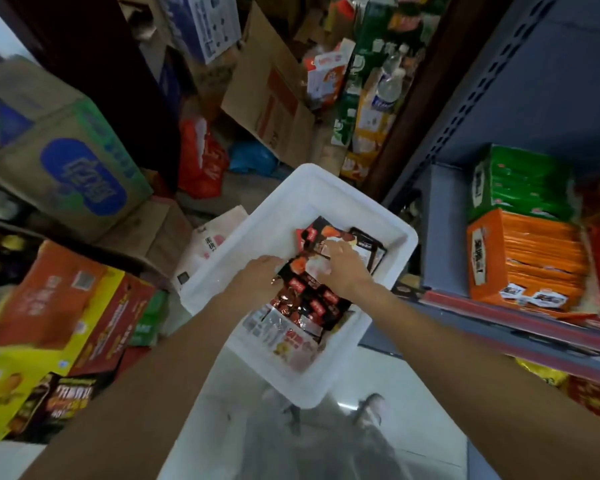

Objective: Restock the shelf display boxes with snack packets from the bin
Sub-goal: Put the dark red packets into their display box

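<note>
Two bare forearms reach forward from the bottom edge into a white bin (291, 188) at the centre. The left hand (257, 277) dips among the snack packets (312, 299), fingers buried — its grip cannot be told. The right hand (340, 271) lies palm-down on the red-and-black packets, fingers spread fairly flat and pressing them. At three o'clock, a grey shelf (520, 327) carries an orange display box (527, 261) with a green display box (520, 181) behind it. Stacked cardboard cartons (59, 161) crowd nine o'clock.
</note>
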